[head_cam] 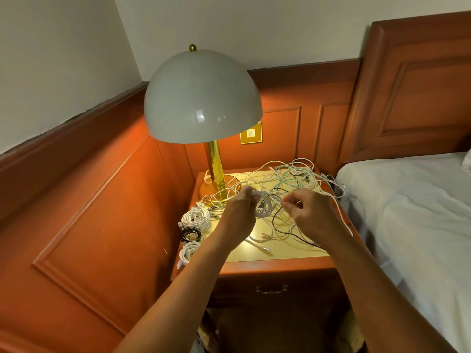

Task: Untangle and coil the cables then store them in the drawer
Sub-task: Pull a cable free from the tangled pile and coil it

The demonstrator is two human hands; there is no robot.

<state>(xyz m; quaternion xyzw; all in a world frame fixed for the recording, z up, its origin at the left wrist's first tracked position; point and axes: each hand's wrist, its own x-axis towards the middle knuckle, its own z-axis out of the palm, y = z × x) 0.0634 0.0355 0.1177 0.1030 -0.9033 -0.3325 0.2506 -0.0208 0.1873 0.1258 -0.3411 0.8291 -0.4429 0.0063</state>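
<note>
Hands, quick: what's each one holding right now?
Left hand: closed on the half-wound white cable coil.
Right hand: pinching a thin white cable strand.

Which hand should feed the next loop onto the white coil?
Right, probably. The left hand already grips the half-wound white coil, while the right hand pinches the loose strand running toward the tangle.

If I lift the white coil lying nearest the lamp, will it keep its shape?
Probably not fully: the white coil shows no tie that I can see, so its thin loops may sag or spring open. It looks light. Its loose plug end would likely dangle.
</note>
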